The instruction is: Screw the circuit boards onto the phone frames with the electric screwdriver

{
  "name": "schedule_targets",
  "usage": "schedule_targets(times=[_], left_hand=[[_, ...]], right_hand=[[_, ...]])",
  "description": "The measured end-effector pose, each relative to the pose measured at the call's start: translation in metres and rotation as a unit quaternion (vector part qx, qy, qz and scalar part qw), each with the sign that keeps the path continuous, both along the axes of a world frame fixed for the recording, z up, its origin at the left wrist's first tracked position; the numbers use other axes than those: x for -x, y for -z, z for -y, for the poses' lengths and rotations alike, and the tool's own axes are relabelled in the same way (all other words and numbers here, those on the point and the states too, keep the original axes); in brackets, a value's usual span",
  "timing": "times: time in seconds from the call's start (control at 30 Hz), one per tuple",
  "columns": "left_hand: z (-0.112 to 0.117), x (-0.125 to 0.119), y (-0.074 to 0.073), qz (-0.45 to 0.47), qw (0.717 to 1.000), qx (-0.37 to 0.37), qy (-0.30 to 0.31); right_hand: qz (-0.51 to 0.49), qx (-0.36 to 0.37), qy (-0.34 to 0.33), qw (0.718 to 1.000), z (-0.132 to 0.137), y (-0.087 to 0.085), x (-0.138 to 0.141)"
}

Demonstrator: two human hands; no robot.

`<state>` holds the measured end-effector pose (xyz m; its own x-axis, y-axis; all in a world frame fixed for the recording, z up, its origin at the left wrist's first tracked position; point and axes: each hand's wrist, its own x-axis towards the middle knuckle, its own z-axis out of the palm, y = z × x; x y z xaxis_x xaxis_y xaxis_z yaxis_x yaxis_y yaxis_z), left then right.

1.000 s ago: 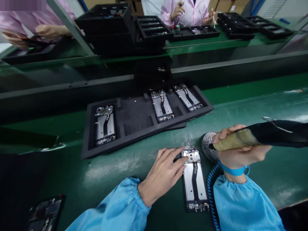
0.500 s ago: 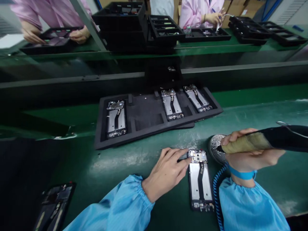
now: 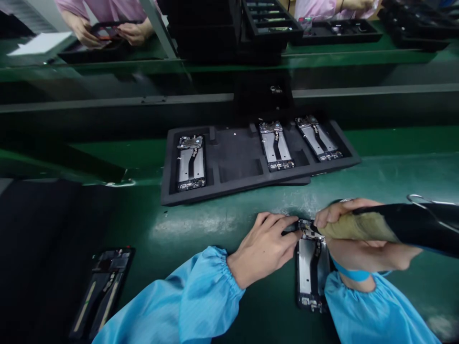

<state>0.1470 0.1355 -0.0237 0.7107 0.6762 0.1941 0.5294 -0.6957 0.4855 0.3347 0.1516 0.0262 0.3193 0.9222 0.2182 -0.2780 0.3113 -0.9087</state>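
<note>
Near edge of the desk (image 3: pixel 394 167) — one open phone chassis (image 3: pixel 311 272) lies flat, long axis running away from the person, partly under the right forearm. Work in hand appears to be at its far end, around the small board there; the rest of the chassis shows no tool on it, so the job on this unit looks under way, not finished.

Left hand (image 3: pixel 267 246) — palm down on the desk, fingers spread slightly and pressed against the chassis's far left corner, steadying it; closed on nothing.

Right hand (image 3: pixel 358 239) — wrapped around the taped grip of a powered screwdriver (image 3: pixel 390 227), held nearly level, tip meeting the chassis's far end just beside the left fingertips.

Near left corner — another phone part (image 3: pixel 103 286), well apart from both hands.

Middle of desk — black foam tray (image 3: pixel 244 186) with three chassis seated and one slot between them vacant — likely the worked unit's place.

Far edge — stacked trays, other people's hands at work.
</note>
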Motion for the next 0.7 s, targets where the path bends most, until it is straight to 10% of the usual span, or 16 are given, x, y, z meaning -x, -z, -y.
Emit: schedule_targets(times=[0.27,0.57,0.7], left_hand=[[0.0,0.0,0.001,0.004,1.0,0.004,-0.003],[0.001,0.0,0.004,0.015,1.0,-0.007,-0.007],[0.001,0.0,0.005,0.01,1.0,-0.007,-0.006]], right_hand=[[0.035,-0.03,-0.026,0.999,0.01,0.017,0.0],[0.044,-0.058,0.187,0.98,-0.008,0.007,-0.065],[0.023,-0.01,0.18,0.983,-0.015,0.008,-0.062]])
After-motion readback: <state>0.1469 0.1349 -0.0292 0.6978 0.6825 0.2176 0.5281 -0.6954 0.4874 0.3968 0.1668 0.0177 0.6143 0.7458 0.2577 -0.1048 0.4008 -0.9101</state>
